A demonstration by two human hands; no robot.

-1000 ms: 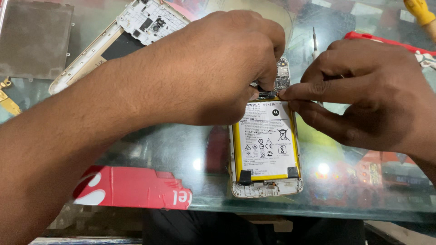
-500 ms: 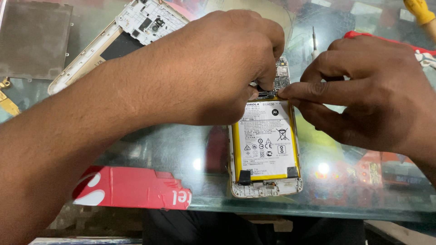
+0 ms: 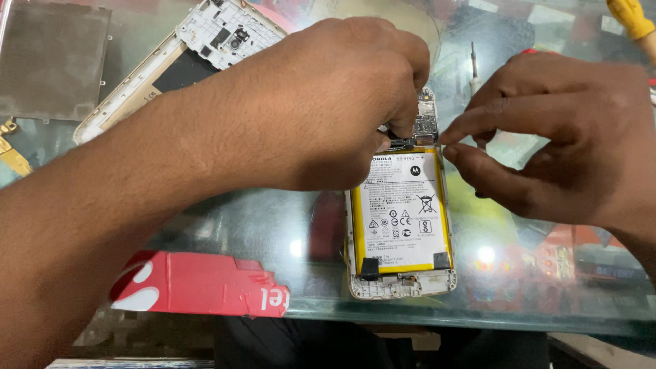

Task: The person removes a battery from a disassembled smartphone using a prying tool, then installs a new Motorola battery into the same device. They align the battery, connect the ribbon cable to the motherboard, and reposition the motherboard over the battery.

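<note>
An opened phone [image 3: 402, 225] lies back side up on the glass table, its yellow-edged battery with a white label exposed. My left hand [image 3: 328, 102] covers the phone's upper left and pinches a small dark part at the board just above the battery. My right hand [image 3: 560, 137] hovers at the phone's upper right edge, thumb and forefinger slightly apart and holding nothing. The top of the circuit board [image 3: 426, 116] shows between the two hands.
A removed white phone frame [image 3: 184, 58] lies at the back left beside a grey metal plate [image 3: 51, 58]. A red sticker [image 3: 198, 283] sits under the glass near the front edge. A thin screwdriver [image 3: 473, 65] and a yellow tool handle [image 3: 632, 20] lie behind.
My right hand has drawn back to the right, off the connector area, and its fingertips have parted. My left hand has stayed pinched on the small part.
</note>
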